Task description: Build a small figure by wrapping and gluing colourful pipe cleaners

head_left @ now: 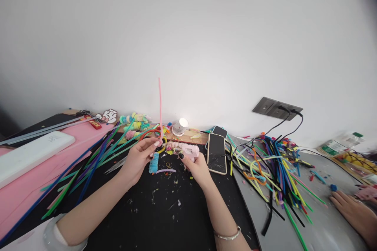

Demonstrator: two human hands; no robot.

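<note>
My left hand [140, 157] pinches the lower end of a long pink pipe cleaner [160, 106] that stands upright above the black mat [165, 211]. My right hand [198, 166] is wrapped round a pink glue gun [188, 150], whose nozzle points left toward a small fuzzy multicoloured piece [173, 148] between the hands. A light-blue coiled piece [153, 163] and a lilac pipe-cleaner bit [165, 171] lie on the mat just below my left fingers.
Blue, green and purple pipe cleaners [97, 160] fan out at left over pink sheets [26, 188]. Two phones [217, 153] lie right of my hand. A tangled heap of coloured pipe cleaners [273, 164] covers the grey surface; another person's hand [352, 210] rests at far right.
</note>
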